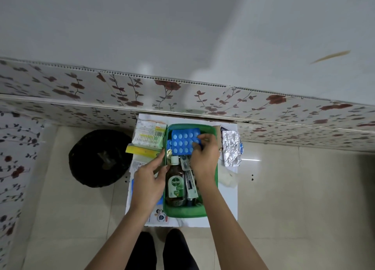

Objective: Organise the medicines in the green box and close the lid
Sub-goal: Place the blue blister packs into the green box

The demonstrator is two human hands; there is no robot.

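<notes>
The green box [215, 169] stands open on a small white table [231, 198]. Inside lie a brown Dettol bottle [176, 183] and a dark ointment tube [189, 180] side by side. At the box's far end my right hand [204, 154] grips a blue blister strip [183, 141], holding it over a second blue strip underneath. My left hand [150, 180] rests at the box's left rim with fingers spread, holding nothing. A silver foil strip [231, 148] lies on the table right of the box.
Left of the box lie a packet of cotton buds [149, 136], a yellow carton [142, 151] and leaflets. A white cotton wad [228, 178] sits right of the box. A black round stool [97, 158] stands on the tiled floor at the left. Floral wall panels run behind the table.
</notes>
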